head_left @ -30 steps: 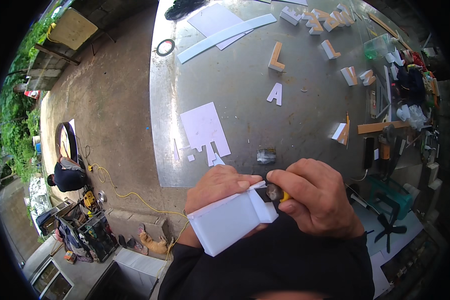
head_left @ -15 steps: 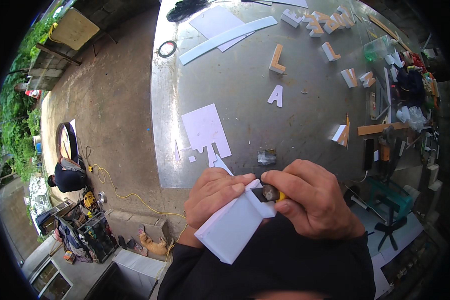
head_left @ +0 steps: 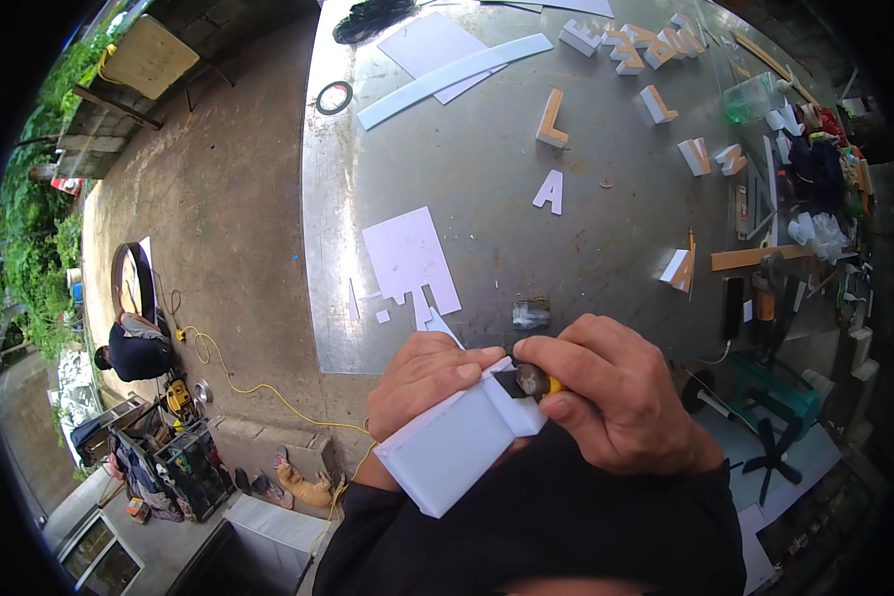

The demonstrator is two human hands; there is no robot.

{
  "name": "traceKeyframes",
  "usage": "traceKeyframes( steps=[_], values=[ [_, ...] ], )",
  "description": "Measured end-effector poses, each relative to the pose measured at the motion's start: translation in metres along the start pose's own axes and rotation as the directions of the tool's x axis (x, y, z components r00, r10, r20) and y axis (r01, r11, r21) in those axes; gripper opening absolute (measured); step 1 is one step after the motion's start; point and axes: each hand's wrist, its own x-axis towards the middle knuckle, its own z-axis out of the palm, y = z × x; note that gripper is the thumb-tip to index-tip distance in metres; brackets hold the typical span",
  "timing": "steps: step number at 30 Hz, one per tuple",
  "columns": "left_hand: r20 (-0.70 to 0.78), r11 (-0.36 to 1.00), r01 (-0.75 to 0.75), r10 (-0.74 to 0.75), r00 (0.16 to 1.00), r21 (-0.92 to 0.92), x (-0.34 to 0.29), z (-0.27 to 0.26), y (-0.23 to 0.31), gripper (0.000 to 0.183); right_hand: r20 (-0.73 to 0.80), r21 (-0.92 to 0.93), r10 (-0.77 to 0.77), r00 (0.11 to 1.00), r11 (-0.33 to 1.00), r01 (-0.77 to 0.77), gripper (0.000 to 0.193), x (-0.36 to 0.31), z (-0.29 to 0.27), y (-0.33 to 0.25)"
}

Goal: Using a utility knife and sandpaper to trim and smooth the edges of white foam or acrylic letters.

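Note:
My left hand [head_left: 417,385] is closed on the upper edge of a white, thick-walled block letter [head_left: 457,449], tilted in front of my body. In my right hand [head_left: 611,397] is a pair of pliers [head_left: 532,379] with a round metal joint and yellow handles. Its dark jaws reach to the letter's upper right edge, by my left fingertips; what exactly they grip is hidden. A pointed pale strip [head_left: 443,326] shows just beyond my left hand. Past the hands lie a small dark grey patch [head_left: 530,314] and a flat white letter A [head_left: 549,192].
A cut white sheet [head_left: 407,248] lies on the metal table [head_left: 447,179]. Block letters, including an L [head_left: 552,119], stand toward the back and right. A tape roll [head_left: 335,97] is near the left edge. Tools crowd the right side. A person [head_left: 139,348] crouches far left.
The block letter's lower end has swung slightly left. My right hand and the pliers have shifted a little to the left; both hands keep their grip.

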Motion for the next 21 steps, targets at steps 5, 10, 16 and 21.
traceKeyframes(
  steps=[5,10,16,21],
  values=[
    [0.089,0.961,0.214,-0.202,0.975,-0.174,0.002,-0.011,0.010,0.070,0.007,0.009,-0.026,1.000,1.000,0.026,0.031,0.002,-0.002,0.000],
    [0.166,0.930,0.328,-0.302,0.939,-0.165,0.003,-0.013,0.017,0.075,0.009,-0.026,-0.022,1.000,0.999,0.022,0.031,0.001,-0.001,-0.003],
    [0.066,0.934,0.348,-0.343,0.937,-0.080,-0.007,-0.005,0.019,0.072,-0.004,-0.040,0.019,1.000,0.999,-0.019,0.031,-0.001,0.003,-0.005],
    [0.048,0.951,0.308,-0.306,0.951,-0.040,-0.004,-0.005,0.020,0.070,0.008,-0.055,0.042,0.999,0.998,-0.042,0.030,-0.001,0.002,-0.007]
  ],
)
